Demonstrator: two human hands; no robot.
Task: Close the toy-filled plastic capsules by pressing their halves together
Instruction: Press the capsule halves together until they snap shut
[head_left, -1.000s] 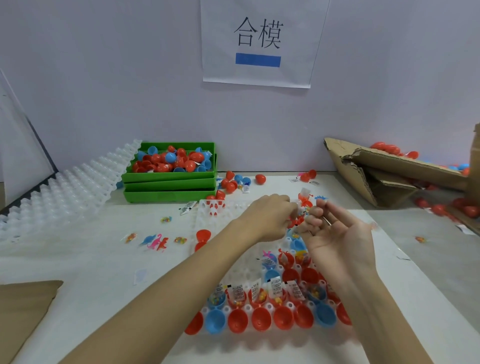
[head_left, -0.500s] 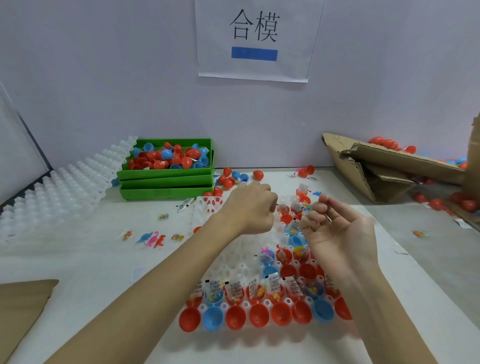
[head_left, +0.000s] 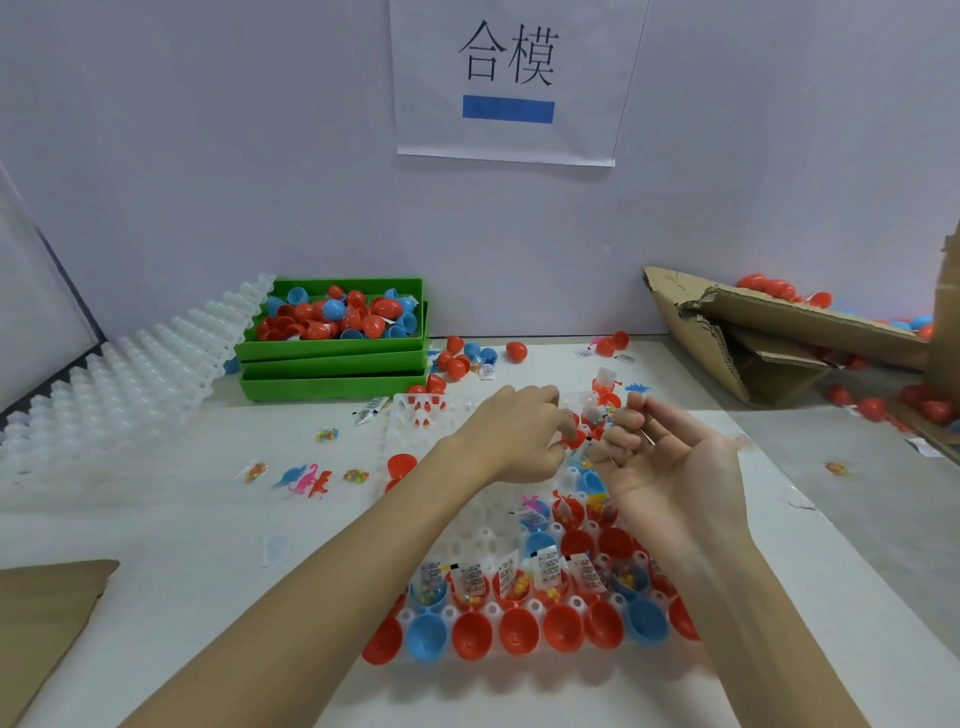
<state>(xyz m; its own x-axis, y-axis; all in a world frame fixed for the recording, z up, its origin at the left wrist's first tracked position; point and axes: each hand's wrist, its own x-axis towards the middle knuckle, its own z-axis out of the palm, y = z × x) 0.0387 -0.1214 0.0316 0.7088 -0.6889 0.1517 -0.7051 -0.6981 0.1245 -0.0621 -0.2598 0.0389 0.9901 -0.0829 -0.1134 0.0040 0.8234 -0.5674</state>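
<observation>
Lowered since the earlier frame, my left grip (head_left: 519, 434) pinches a red capsule (head_left: 574, 439) above the white tray (head_left: 483, 525); beside it, my right grip (head_left: 670, 467) lies palm-up, fingers loosely curled, holding nothing.

A second ago both hands met over the far end of the white tray (head_left: 415, 410), fingertips together around something small. Half a second ago the left hand (head_left: 511, 436) had lifted away toward the green bins side. Now it has come back down over the tray's far half, fingers curled on what looks like a red capsule half (head_left: 574, 440), though the view there is blurred. The right hand (head_left: 670, 467), palm up, has stayed over the tray but drawn its fingers in more tightly.
</observation>
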